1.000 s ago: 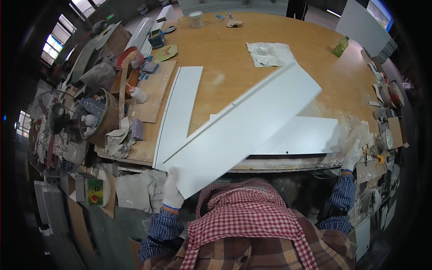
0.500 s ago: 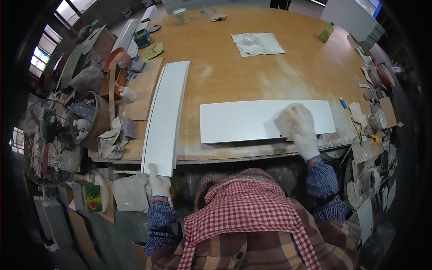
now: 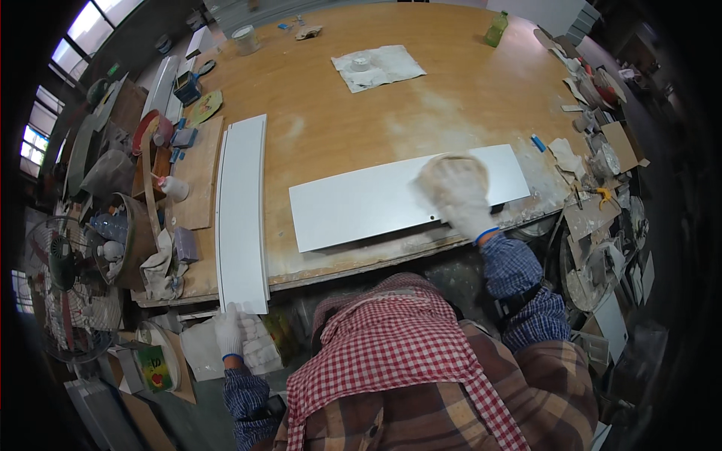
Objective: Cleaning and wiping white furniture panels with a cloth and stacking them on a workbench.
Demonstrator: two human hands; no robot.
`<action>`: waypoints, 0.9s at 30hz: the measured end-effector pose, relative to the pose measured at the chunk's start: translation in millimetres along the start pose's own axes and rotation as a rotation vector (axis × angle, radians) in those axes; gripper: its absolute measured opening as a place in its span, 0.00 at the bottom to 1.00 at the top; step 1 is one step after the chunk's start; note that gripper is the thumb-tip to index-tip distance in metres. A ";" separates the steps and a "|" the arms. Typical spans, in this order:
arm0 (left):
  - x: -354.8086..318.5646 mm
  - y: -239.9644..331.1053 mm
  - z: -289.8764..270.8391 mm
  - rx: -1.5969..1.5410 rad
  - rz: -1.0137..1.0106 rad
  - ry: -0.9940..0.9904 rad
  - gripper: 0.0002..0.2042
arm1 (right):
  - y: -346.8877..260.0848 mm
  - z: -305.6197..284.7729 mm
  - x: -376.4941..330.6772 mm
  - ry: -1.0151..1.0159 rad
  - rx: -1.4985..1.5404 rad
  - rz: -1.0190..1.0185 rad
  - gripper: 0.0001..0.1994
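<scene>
- Fingers of the right hand (image 3: pixel 460 201), gloved and blurred, appear to be grasping a tan cloth (image 3: pixel 478 173) pressed onto the face of the right-hand white panel (image 3: pixel 338 212).
- That panel lies flat on the wooden surface (image 3: pixel 316 94), near its front edge, with a small dark hole beside its near long edge, just by the right glove.
- A second ago this hand was out by the clutter at the right; half a second ago it was on the panel, and now it sits further along, toward the panel's middle.
- Fingers of the left hand (image 3: pixel 227 334) are at the near left corner of the left-hand panels (image 3: pixel 241 207); whether they grip or merely rest there, I cannot tell.
- One white panel was slung diagonally in the left hand a second ago; it now lies lengthwise at the left, its near end jutting past the front of the surface.
- My reading: laying that panel aside is as good as done, and the work has passed to rubbing or wiping the right-hand one, with the cloth in action and the left hand playing little part.
</scene>
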State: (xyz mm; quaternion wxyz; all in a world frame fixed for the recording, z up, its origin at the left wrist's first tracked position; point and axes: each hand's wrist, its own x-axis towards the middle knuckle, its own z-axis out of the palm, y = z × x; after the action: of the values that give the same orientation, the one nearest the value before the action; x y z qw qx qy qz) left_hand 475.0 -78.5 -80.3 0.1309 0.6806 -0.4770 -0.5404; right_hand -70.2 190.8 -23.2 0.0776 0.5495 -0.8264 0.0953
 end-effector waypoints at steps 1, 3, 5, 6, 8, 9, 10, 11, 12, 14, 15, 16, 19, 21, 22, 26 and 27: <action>-9.1 19.3 13.2 0.053 0.126 0.001 0.21 | 33.8 1.0 -17.8 0.092 -0.092 0.123 0.25; -28.1 60.5 50.7 0.028 0.215 -0.031 0.25 | 48.8 -5.7 -32.2 0.294 -0.205 0.134 0.25; -26.4 91.9 95.6 0.026 0.460 -0.126 0.27 | 44.4 19.1 -27.8 0.269 -0.142 0.159 0.20; -24.6 103.7 117.6 0.026 0.464 -0.146 0.27 | 0.2 13.4 -5.2 0.305 0.273 0.152 0.13; -24.9 130.0 164.7 0.049 0.764 -0.158 0.34 | -64.4 -1.6 21.5 0.271 0.087 -0.097 0.10; -27.0 143.5 183.5 0.051 0.778 -0.181 0.34 | -87.4 10.5 21.8 0.388 0.079 -0.135 0.15; -30.6 156.0 200.9 0.278 0.728 -0.157 0.36 | -96.9 16.9 18.1 0.356 0.174 -0.144 0.18; -32.6 164.4 215.5 0.505 0.676 -0.127 0.39 | -99.9 16.3 20.0 0.327 0.271 -0.152 0.21; -39.6 163.5 228.7 0.497 0.656 -0.076 0.39 | -86.0 9.9 19.3 0.297 0.278 -0.197 0.24; -30.6 157.9 229.2 0.415 0.696 -0.120 0.39 | -47.8 -8.4 12.0 0.250 0.074 -0.103 0.25; -31.4 157.6 232.0 0.331 0.725 -0.170 0.38 | -18.1 -3.5 0.9 0.191 -0.002 0.086 0.25; -41.4 163.6 235.5 0.317 0.682 -0.190 0.37 | 15.3 2.5 -9.8 0.128 -0.075 0.274 0.26; -39.2 161.4 234.9 0.253 0.735 -0.220 0.37 | 95.4 -0.6 -17.7 0.092 -0.241 0.458 0.23; -41.8 161.5 237.7 0.271 0.713 -0.211 0.37 | 113.5 -2.7 -17.8 0.115 -0.389 0.532 0.20; -41.5 162.5 237.9 0.288 0.685 -0.194 0.36 | 100.0 -6.5 -0.9 0.041 -0.354 0.618 0.18; -32.6 153.8 236.8 0.229 0.724 -0.193 0.36 | -13.1 17.6 20.3 0.325 0.157 0.174 0.20; -33.3 153.0 231.8 0.217 0.713 -0.196 0.35 | -39.6 2.5 17.8 0.150 0.148 -0.058 0.20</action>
State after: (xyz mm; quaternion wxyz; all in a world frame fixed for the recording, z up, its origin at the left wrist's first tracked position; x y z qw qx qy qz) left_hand 199.1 -52.1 -42.4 0.1913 0.4270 -0.7485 -0.4698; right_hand -40.6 159.3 -18.7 0.1013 0.5686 -0.7928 0.1946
